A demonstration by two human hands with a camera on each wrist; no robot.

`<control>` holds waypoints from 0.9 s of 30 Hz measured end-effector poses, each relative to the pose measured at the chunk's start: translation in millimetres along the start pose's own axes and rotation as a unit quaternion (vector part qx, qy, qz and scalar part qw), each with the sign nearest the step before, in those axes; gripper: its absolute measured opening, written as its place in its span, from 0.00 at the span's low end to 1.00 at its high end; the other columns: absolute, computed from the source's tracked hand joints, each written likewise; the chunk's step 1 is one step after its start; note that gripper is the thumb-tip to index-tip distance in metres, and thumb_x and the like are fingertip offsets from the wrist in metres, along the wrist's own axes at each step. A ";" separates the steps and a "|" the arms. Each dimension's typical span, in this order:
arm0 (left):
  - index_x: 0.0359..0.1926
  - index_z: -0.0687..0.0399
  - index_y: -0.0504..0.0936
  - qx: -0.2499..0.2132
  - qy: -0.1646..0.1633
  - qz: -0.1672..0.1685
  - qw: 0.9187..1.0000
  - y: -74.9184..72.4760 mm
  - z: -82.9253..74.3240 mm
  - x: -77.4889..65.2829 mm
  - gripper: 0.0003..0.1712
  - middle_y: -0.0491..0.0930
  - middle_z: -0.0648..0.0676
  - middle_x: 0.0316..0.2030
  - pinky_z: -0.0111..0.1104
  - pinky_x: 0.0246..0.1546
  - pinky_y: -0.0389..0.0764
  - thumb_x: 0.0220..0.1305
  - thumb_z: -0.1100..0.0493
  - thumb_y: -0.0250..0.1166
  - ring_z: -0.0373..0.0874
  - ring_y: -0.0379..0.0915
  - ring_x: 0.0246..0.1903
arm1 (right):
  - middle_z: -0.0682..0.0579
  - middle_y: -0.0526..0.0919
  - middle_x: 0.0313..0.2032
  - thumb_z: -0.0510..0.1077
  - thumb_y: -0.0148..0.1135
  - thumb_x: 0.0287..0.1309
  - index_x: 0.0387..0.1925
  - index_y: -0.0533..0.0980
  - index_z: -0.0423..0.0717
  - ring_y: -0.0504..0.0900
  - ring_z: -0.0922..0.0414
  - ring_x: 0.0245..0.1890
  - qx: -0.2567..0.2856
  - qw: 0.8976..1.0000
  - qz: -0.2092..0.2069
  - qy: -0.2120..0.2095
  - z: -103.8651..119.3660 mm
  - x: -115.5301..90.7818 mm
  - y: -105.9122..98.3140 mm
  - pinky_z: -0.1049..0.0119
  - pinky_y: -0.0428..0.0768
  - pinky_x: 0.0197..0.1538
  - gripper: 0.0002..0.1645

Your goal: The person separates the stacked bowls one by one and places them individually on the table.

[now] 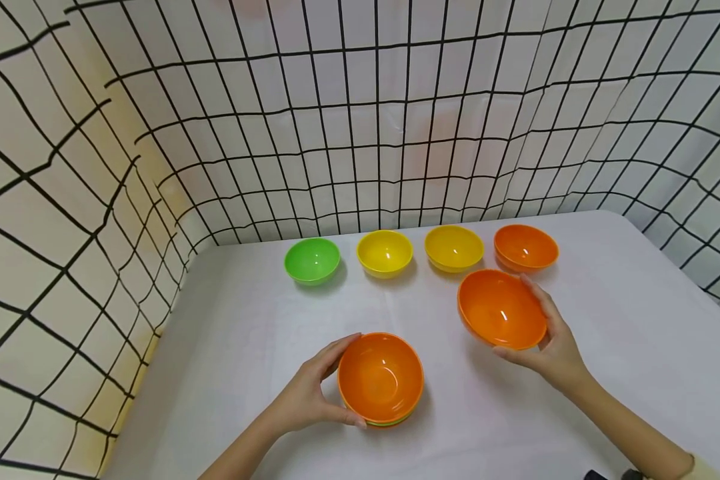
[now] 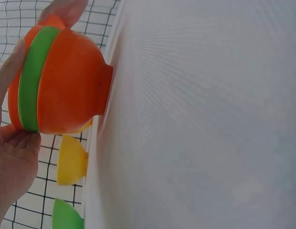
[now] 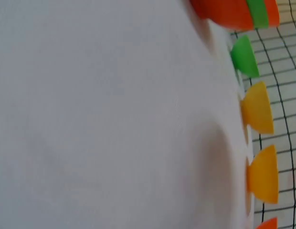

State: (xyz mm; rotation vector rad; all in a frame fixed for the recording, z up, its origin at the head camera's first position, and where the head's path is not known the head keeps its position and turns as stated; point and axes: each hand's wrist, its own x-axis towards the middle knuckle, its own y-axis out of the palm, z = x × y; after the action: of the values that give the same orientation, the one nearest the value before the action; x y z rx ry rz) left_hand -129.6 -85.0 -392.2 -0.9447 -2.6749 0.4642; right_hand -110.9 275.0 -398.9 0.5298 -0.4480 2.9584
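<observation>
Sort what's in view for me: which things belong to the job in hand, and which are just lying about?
In the job:
bowl stack, gripped by the left hand
tilted orange bowl, gripped by the right hand

Lying about, not held (matching bowls may belong too):
green bowl
left yellow bowl
right yellow bowl
far orange bowl
black grid, seemingly backdrop

White counter with rounded far right corner, bordered at back and both sides by pale walls bearing a black grid; yellowish tint at left; light soft.
</observation>
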 end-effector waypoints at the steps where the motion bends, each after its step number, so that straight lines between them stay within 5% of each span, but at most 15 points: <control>1: 0.67 0.60 0.59 0.001 0.000 0.000 1.000 -0.1 -0.4 0.1 0.57 0.65 0.54 0.62 0.39 0.63 0.65 0.35 0.59 0.79 0.45 0.61 0.62 | 0.59 0.60 0.64 0.21 0.69 0.32 0.70 0.51 0.47 0.62 0.68 0.57 -0.014 1.000 -0.004 0.003 -3.0 0.3 -3.4 0.87 0.70 0.50 0.62; 14: 0.67 0.53 0.59 -0.001 -0.001 -0.002 1.000 0.4 2.2 0.3 0.57 0.65 0.52 0.63 0.39 0.63 0.64 0.34 0.59 0.79 0.44 0.61 0.63 | 0.56 0.54 0.68 0.30 0.68 0.45 0.71 0.46 0.54 0.57 0.73 0.56 -0.134 0.988 -0.057 0.059 -48.8 -2.9 -53.2 0.93 0.66 0.46 0.58; 27: 0.67 0.55 0.59 0.000 0.006 -0.001 1.000 0.1 2.6 0.0 0.57 0.64 0.54 0.63 0.39 0.63 0.64 0.34 0.59 0.79 0.46 0.61 0.63 | 0.53 0.49 0.70 0.35 0.67 0.49 0.72 0.44 0.56 0.54 0.63 0.65 -0.167 0.978 -0.084 0.091 -66.4 -4.1 -77.5 0.95 0.58 0.50 0.56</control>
State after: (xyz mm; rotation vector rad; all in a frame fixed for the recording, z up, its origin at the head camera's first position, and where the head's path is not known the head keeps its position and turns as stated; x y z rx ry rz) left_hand -130.6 -85.5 -394.6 -0.9421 -2.6657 0.4571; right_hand -116.8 368.7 -439.1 0.2427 -0.8127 2.6594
